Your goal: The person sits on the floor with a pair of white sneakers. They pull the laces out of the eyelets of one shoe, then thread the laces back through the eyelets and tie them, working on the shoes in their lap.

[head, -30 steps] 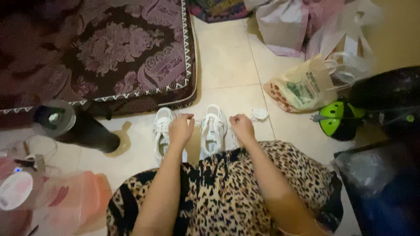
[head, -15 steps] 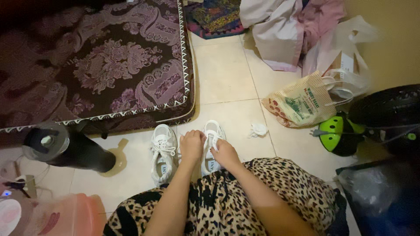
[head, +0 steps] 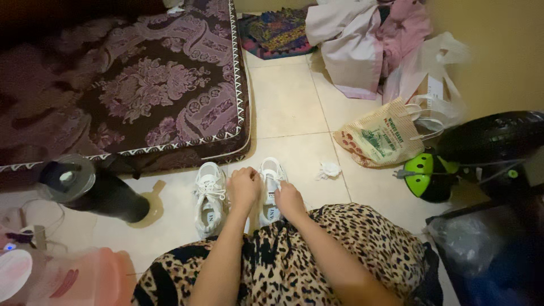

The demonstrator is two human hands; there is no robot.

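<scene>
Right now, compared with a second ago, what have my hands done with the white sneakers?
The left hand and right hand were spread apart, one over each shoe; they have come together over the right white sneaker. What the fingers grip is hidden. The left white sneaker is now untouched. Both shoes stayed side by side on the tiled floor.

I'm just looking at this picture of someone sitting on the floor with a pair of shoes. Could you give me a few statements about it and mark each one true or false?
1. Both hands, the left hand and the right hand, rest on the same white sneaker. True.
2. The other sneaker is black. False: it is white too, and lies just left of the hands.
3. A crumpled white tissue lies on the tiled floor. True.
4. The person wears a plain blue garment. False: the leopard-print garment covers the lap.
5. The dark tumbler stands on the patterned mattress. False: it lies on the floor beside it.
</scene>
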